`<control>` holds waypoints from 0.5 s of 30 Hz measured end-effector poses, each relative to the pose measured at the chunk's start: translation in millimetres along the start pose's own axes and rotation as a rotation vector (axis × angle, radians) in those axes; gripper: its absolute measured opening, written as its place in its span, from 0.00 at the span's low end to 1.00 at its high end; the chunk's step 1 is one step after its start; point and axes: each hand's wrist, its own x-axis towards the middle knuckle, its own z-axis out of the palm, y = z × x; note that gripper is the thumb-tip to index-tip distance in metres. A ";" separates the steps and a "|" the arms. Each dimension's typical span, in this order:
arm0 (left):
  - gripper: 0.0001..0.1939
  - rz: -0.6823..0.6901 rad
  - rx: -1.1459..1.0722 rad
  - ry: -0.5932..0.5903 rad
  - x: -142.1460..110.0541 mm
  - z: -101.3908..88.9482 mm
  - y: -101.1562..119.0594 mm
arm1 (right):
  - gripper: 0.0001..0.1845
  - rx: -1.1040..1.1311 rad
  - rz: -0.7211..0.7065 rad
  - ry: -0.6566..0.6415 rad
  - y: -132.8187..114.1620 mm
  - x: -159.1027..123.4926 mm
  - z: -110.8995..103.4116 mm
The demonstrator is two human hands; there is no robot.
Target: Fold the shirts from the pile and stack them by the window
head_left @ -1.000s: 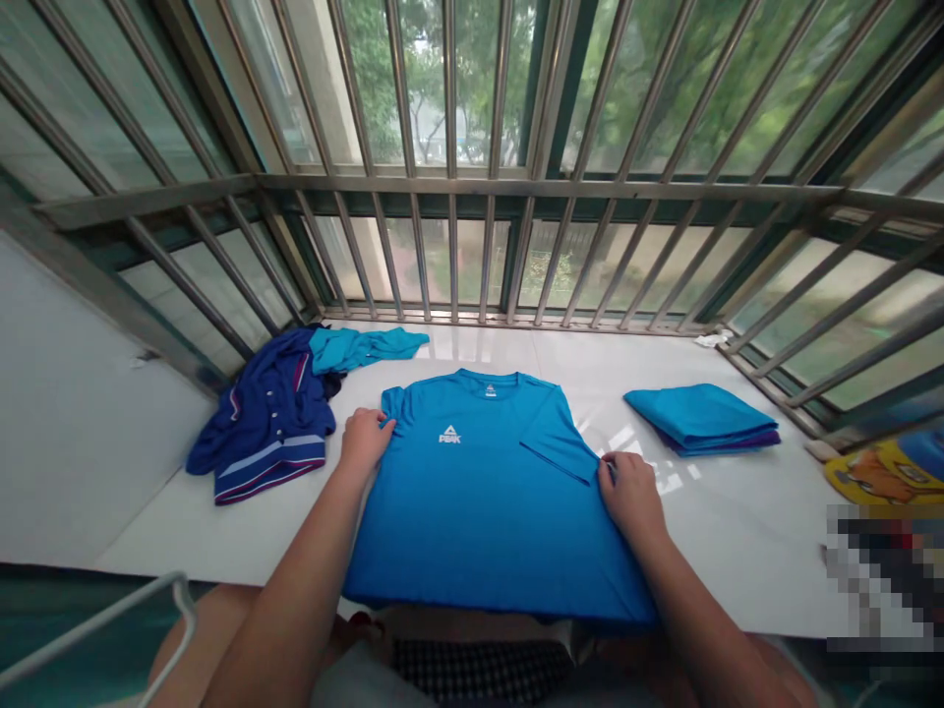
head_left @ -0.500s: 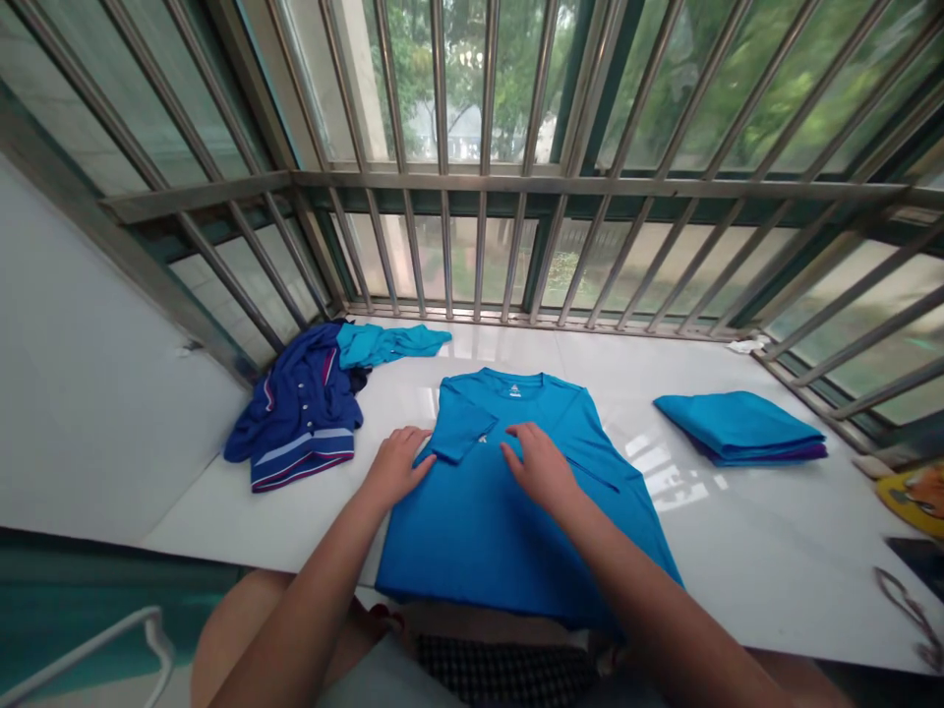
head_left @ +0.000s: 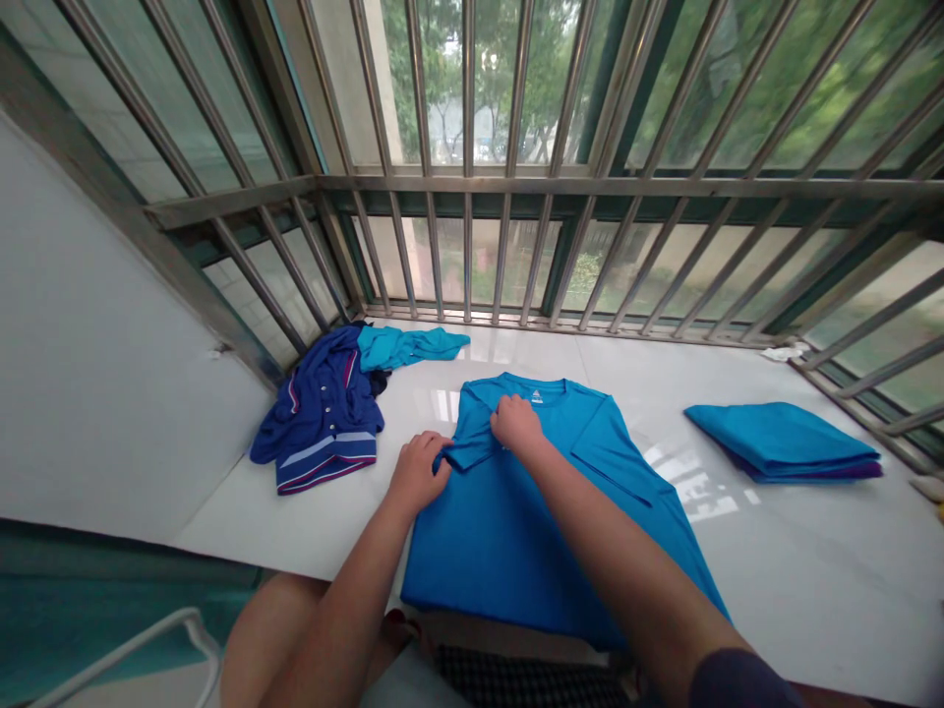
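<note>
A blue T-shirt (head_left: 508,551) lies spread out in front of me, its collar facing the window and its lower edge reaching over the near side of the white surface. On the shirt's left edge, just below the folded-in sleeve, my left hand (head_left: 422,474) pinches the fabric between thumb and fingers. My right hand (head_left: 517,425) is closed on the cloth at the sleeve's end, near the chest and below the collar; its fingertips are partly hidden. Creases run across the left sleeve between both hands. The right sleeve lies flat, angled down across the shirt.
A crumpled dark blue polo shirt (head_left: 324,413) and a light blue garment (head_left: 413,346) lie at the left. To the right is a stack of folded clothes (head_left: 786,438). Metal bars (head_left: 487,185) line the window behind the white surface (head_left: 803,560). A white wall (head_left: 110,344) stands left.
My right hand has moved up and left over the shirt and closed on the sleeve cloth. My left hand has tightened at the shirt's edge. The view has shifted slightly right to left.
</note>
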 end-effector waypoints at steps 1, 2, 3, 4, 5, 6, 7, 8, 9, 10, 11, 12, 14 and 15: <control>0.21 0.013 0.003 -0.009 -0.1 -0.6 0.7 | 0.18 0.007 -0.006 -0.006 -5.5 5.4 -1.6; 0.23 0.020 0.011 -0.013 -0.1 -0.9 1.5 | 0.21 0.016 -0.013 -0.013 -12.0 11.8 -3.0; 0.25 0.020 0.023 -0.013 0.0 -0.8 2.3 | 0.23 0.026 -0.021 -0.021 -19.0 18.9 -3.9; 0.25 0.013 0.033 -0.009 0.2 -0.3 2.9 | 0.25 0.037 -0.028 -0.032 -26.2 26.6 -4.5; 0.24 0.001 0.040 0.000 0.4 0.4 3.2 | 0.26 0.048 -0.033 -0.047 -33.1 34.4 -4.6; 0.22 -0.013 0.041 0.012 0.7 1.5 3.1 | 0.26 0.058 -0.036 -0.066 -39.3 42.2 -4.4; 0.20 -0.028 0.038 0.022 1.0 2.7 2.4 | 0.25 0.067 -0.035 -0.086 -44.5 49.5 -4.0; 0.18 -0.042 0.030 0.030 1.2 4.0 1.1 | 0.24 0.073 -0.029 -0.106 -48.6 56.1 -3.3; 0.16 -0.054 0.018 0.036 1.3 5.2 -0.5 | 0.22 0.078 -0.019 -0.123 -51.5 61.8 -2.7; 0.15 -0.063 0.004 0.038 1.3 6.4 -2.5 | 0.20 0.081 -0.010 -0.136 -53.3 66.5 -2.1; 0.14 -0.067 -0.013 0.040 1.2 7.5 -4.7 | 0.18 0.081 -0.002 -0.143 -54.2 70.1 -1.7; 0.15 -0.068 -0.030 0.042 1.0 8.4 -6.7 | 0.17 0.079 0.003 -0.145 -54.3 72.6 -1.6; 0.16 -0.067 -0.058 0.057 0.2 9.6 -9.9 | 0.17 0.069 -0.009 -0.138 -53.3 74.2 -3.0; 0.18 -0.068 -0.062 0.068 -0.2 9.8 -10.8 | 0.17 0.060 -0.022 -0.129 -52.7 73.1 -4.6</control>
